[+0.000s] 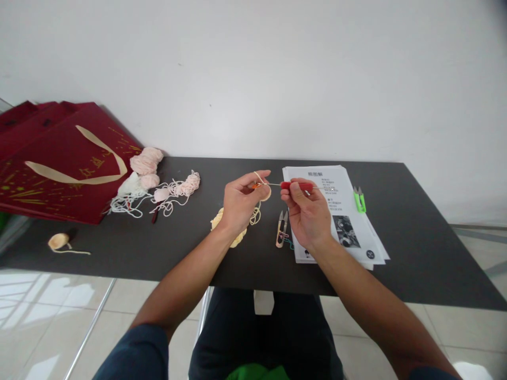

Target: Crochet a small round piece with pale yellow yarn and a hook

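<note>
My right hand (pixel 311 219) is closed around the red handle of a crochet hook (pixel 285 185). The hook's thin metal shaft points left and reaches the fingers of my left hand (pixel 238 205). Those fingers pinch a small pale yellow crochet piece (pixel 266 193), and a strand of yarn loops over the index finger. A small orange item (pixel 257 185) shows at the fingertips; its kind is unclear. Below my left wrist lies a yellow yarn skein (pixel 238 240), partly hidden by the arm. Thread snips (pixel 281 230) lie on the table between my forearms.
Printed sheets (pixel 317 253) lie under my right hand, with green-handled snips (pixel 360 200) at their edge. Pink yarn (pixel 146 160) and tangled strands sit by dark red gift bags (pixel 59 163) at left. A small cream crochet piece (pixel 59 241) rests on the dark table (pixel 412 237).
</note>
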`<state>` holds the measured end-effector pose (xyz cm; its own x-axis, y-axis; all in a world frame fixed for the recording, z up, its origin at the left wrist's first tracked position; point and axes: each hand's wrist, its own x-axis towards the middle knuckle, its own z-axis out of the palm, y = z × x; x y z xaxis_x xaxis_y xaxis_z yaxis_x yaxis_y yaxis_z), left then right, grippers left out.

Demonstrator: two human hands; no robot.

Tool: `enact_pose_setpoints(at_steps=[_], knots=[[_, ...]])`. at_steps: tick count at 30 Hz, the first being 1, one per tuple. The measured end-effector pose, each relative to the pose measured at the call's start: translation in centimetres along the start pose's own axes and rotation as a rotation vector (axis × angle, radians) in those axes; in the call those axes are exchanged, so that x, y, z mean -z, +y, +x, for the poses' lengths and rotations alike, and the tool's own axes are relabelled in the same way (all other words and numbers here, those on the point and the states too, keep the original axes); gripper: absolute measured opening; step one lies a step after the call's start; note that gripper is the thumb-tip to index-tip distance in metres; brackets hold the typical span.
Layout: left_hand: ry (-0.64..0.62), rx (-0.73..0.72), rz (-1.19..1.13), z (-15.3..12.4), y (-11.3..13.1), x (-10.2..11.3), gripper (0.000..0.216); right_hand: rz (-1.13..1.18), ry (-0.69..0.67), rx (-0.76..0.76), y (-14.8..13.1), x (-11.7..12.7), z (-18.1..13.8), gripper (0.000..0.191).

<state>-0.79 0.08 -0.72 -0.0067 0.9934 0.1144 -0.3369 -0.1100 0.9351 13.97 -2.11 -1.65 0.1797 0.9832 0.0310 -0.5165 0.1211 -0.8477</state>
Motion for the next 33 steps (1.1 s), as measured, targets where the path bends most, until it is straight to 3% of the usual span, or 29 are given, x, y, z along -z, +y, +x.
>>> enact_pose_setpoints(at_steps=[8,13,17,19,22,28,33], knots=[[0.072,0.043,0.004,-0.3,-0.3,-0.5,0.042,-0.065,0.049,0.13,-0.1,-1.1,-0.8,0.019],[0.066,0.103,-0.15,0.0,-0.3,-0.4,0.04,-0.328,0.065,0.341,0.1,-0.8,-1.8,0.014],[0.079,0.169,-0.325,0.1,-0.1,-0.5,0.039,-0.567,-0.094,0.647,0.8,-0.2,-2.3,0.022],[0.075,0.202,-0.379,0.2,0.2,-0.5,0.037,-0.589,-0.149,0.717,1.2,0.1,-2.3,0.029],[0.049,0.247,-0.407,0.2,0.7,-0.4,0.034,-0.509,-0.148,0.627,1.4,0.3,-1.9,0.027],[0.007,0.159,-0.316,0.1,0.9,-0.4,0.037,-0.085,-0.084,0.224,0.1,-0.2,-0.5,0.01],[-0.036,0.107,-0.237,-0.1,0.6,-0.4,0.036,0.031,-0.141,0.182,-1.0,-0.1,0.3,0.014]])
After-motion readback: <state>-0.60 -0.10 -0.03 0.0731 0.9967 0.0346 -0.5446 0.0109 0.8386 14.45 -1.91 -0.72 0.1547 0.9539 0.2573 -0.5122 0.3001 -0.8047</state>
